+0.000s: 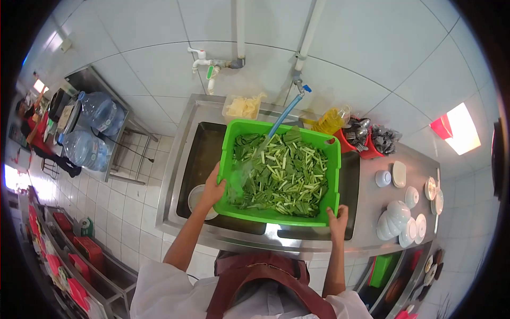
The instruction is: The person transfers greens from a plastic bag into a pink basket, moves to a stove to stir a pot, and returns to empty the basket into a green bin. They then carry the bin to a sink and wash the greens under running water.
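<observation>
Vegetables [284, 178], chopped green leaves and pale stalk pieces, fill a bright green rectangular plastic basket [279, 217] held over a stainless steel sink [199, 154]. The basket sits across the middle of the sink opening, its near edge close to the front rim. A blue flexible hose [280, 121] runs down from a wall tap into the far side of the basket, and a stream of water falls onto the vegetables.

The left hand [213, 189] is closed around the basket's left wall, fingers curled over its rim. The right hand [337, 219] grips the basket's near right corner, thumb on top of the rim. Both forearms reach up from a person in a white shirt and dark red apron [255, 287] at the bottom of the view.

Under the left hand, in the sink's near left corner, lies a round metal bowl [196, 198], partly hidden.

On the sink's back rim sits a clear plastic tub [242, 108] with pale contents, and a bottle of yellow oil [332, 119] lies near the back right corner. Beside it a red caddy [366, 143] holds metal spoons. White ceramic bowls and plates [401, 215] stand on the steel worktop to the right of the sink. Two large clear water bottles [90, 130] lie on a rack well to the left, over a white tiled floor.
</observation>
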